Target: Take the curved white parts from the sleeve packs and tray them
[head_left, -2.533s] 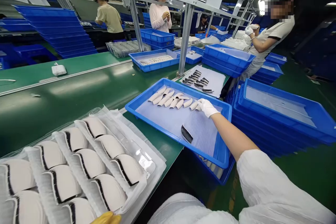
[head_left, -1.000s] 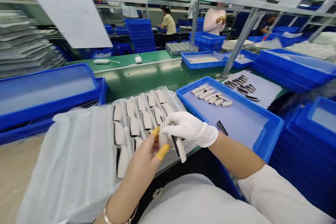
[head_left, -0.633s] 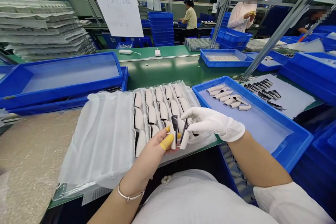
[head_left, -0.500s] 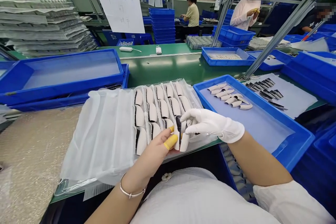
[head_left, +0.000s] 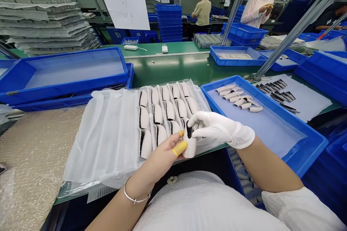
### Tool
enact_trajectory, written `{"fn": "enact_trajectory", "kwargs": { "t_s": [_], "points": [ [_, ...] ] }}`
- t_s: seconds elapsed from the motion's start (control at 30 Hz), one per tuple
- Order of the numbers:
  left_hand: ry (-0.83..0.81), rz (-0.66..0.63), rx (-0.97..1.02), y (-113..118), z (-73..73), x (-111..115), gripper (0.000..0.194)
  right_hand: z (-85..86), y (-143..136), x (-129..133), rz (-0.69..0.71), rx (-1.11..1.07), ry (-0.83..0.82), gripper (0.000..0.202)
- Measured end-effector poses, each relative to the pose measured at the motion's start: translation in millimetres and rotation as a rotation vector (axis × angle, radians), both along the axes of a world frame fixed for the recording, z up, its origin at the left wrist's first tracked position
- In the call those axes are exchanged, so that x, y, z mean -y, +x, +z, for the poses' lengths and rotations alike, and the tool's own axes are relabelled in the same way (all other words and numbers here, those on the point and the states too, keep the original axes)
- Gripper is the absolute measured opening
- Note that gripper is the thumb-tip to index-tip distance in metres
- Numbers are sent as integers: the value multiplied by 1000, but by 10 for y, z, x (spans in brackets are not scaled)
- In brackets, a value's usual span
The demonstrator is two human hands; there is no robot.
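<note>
My left hand [head_left: 162, 157], with yellow finger cots on thumb and index finger, is closed around a cream curved shell piece [head_left: 190, 147]. A black patch shows at the top of this piece. My right hand [head_left: 217, 127], in a white glove, pinches the same piece at its upper end; the fingertips partly hide it. Just behind my hands, similar cream shells with black inner edges [head_left: 144, 117] stand in rows on a white foam sheet [head_left: 108, 133]. To the right, a blue tray [head_left: 287, 115] holds several loose cream shells [head_left: 235, 97] on a pale liner.
Bubble wrap [head_left: 35, 158] covers the left side. Blue trays [head_left: 121, 65] sit behind it, near a tall stack of packed sheets [head_left: 46, 21]. Black pieces [head_left: 282, 95] lie on white paper at right. A metal post [head_left: 295, 36] slants across. Co-workers [head_left: 202, 11] are farther back.
The held piece has turned: the dark gap that ran down between two cream parts is now only a black patch near the top. My left thumb has shifted slightly right along it.
</note>
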State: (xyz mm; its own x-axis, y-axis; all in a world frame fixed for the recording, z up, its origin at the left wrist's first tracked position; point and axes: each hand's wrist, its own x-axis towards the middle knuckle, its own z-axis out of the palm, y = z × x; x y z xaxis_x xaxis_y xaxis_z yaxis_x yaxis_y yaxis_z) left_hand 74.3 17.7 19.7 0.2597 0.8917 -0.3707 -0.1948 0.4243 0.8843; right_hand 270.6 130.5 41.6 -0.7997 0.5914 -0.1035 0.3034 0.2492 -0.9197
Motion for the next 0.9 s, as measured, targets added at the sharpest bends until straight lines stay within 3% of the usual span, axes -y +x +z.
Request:
{"fn": "enact_trajectory", "kwargs": {
  "t_s": [0.33,0.4,0.47,0.53,0.6,0.67,0.77,0.9],
  "points": [
    [102,-63,46,-26,-69,-68,38,58,-56,98,-14,2,121,25],
    [125,-33,36,-31,-57,-74,35,66,-70,141,-73,-19,318,28],
    [149,22,14,-31,-47,-77,32,67,-91,190,-124,-61,615,43],
    [165,79,-3,-27,-52,-78,32,62,-124,247,-101,-74,851,68],
    [174,116,-16,-21,-64,-77,35,54,-174,306,-21,-32,939,85],
    [175,143,-47,-15,-71,-74,36,45,-233,354,23,10,951,89],
    [168,184,-71,-13,-64,-66,37,33,-307,375,-9,32,903,71],
    [90,248,136,-10,-75,-41,44,-13,-345,310,-72,-120,729,66]
  ]
}}
